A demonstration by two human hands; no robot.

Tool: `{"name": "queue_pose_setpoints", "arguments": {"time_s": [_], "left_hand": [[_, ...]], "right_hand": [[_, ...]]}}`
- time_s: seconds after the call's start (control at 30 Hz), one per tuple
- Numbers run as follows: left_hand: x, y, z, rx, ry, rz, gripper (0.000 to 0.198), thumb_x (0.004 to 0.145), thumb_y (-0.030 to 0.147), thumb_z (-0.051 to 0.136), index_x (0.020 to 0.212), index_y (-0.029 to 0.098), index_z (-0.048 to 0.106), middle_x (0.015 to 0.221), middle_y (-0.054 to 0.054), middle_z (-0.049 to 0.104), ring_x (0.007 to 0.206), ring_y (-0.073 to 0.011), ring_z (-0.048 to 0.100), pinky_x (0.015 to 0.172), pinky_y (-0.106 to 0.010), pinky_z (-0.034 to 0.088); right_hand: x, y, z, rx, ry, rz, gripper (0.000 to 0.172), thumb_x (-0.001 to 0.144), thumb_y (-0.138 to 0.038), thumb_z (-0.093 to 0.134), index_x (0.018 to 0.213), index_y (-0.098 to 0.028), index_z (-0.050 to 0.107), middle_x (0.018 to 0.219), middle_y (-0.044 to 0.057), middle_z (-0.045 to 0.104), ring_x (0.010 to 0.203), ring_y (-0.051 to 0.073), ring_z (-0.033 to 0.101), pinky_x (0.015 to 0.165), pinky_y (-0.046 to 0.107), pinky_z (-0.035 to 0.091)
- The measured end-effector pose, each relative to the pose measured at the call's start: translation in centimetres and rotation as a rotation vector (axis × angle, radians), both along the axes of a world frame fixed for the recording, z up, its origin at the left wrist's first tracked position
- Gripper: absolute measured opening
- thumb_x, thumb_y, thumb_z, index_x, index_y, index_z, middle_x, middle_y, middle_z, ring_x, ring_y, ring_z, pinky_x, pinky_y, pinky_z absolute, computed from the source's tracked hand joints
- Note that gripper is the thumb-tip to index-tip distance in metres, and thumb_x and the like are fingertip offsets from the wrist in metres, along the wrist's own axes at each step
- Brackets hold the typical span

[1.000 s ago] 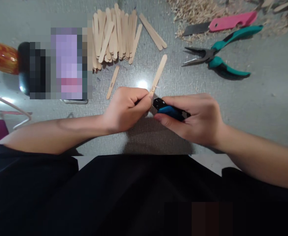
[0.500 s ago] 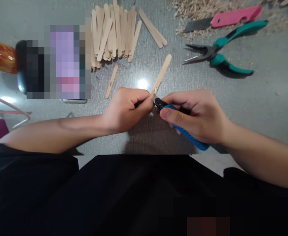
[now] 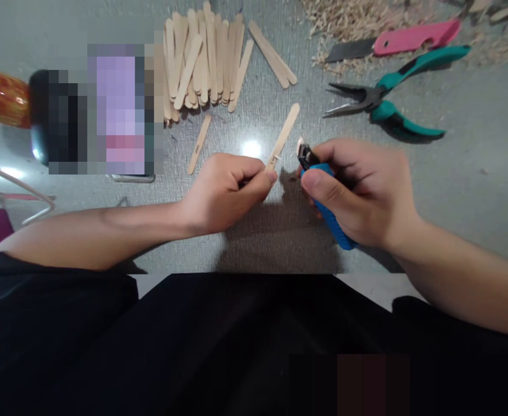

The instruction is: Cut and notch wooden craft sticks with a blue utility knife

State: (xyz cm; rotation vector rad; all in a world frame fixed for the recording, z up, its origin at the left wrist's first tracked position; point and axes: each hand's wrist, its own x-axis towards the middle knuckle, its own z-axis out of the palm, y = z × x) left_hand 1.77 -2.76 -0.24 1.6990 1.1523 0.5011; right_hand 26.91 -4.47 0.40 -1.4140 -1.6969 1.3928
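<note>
Pinched in my left hand (image 3: 232,193) is a wooden craft stick (image 3: 286,130), slanting up and to the right. Near my thumb the stick has a small cut notch with a sliver of wood standing out of it. My right hand (image 3: 362,190) is wrapped round a blue utility knife (image 3: 334,222), whose short blade points up and left. Knife and stick are a little apart. Just left of the stick, on the table, lies a shorter craft stick (image 3: 199,144) with a small slot in it.
A pile of craft sticks (image 3: 210,58) lies at the back, with a few loose sticks (image 3: 273,55) beside it. Green-handled needle-nose pliers (image 3: 379,95), a pink-handled blade (image 3: 414,37) and wood shavings (image 3: 349,20) occupy the back right. A blurred-out phone (image 3: 119,110) lies at the left.
My right hand has drawn the knife away from the stick, up and to the right. The notch in the stick now shows. My left hand has stayed almost still.
</note>
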Motion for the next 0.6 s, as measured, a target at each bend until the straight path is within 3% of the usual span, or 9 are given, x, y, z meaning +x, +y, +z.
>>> {"name": "queue_pose_setpoints", "arguments": {"time_s": [0.2, 0.37, 0.6], "left_hand": [[-0.2, -0.3, -1.2, 0.154, -0.027, -0.055, 0.049, 0.109, 0.035, 0.057, 0.066, 0.025, 0.038, 0.059, 0.006, 0.032, 0.058, -0.0104, 0.028, 0.06, -0.03, 0.03], [0.0, -0.6, -1.8, 0.222, 0.046, -0.125, 0.045, 0.111, 0.03, 0.054, 0.069, 0.024, 0.041, 0.059, 0.006, 0.035, 0.057, -0.0115, 0.031, 0.064, -0.032, 0.034], [0.2, -0.2, -1.5, 0.21, 0.088, -0.168, 0.048, 0.111, 0.033, 0.056, 0.067, 0.024, 0.041, 0.056, 0.005, 0.037, 0.056, -0.0119, 0.036, 0.063, -0.032, 0.032]], "right_hand": [[-1.3, 0.0, 0.1, -0.004, -0.111, -0.03, 0.046, 0.105, -0.072, 0.087, 0.099, -0.032, 0.066, 0.082, 0.001, 0.066, 0.075, 0.024, 0.062, 0.067, 0.04, 0.051], [-2.5, 0.0, 0.6, 0.09, -0.237, -0.093, 0.032, 0.109, -0.054, 0.084, 0.095, -0.031, 0.069, 0.09, 0.007, 0.075, 0.088, 0.03, 0.073, 0.077, 0.045, 0.059], [-2.4, 0.3, -0.4, 0.18, -0.175, -0.092, 0.025, 0.106, -0.034, 0.085, 0.087, -0.03, 0.069, 0.086, 0.003, 0.078, 0.081, 0.027, 0.074, 0.076, 0.043, 0.06]]}}
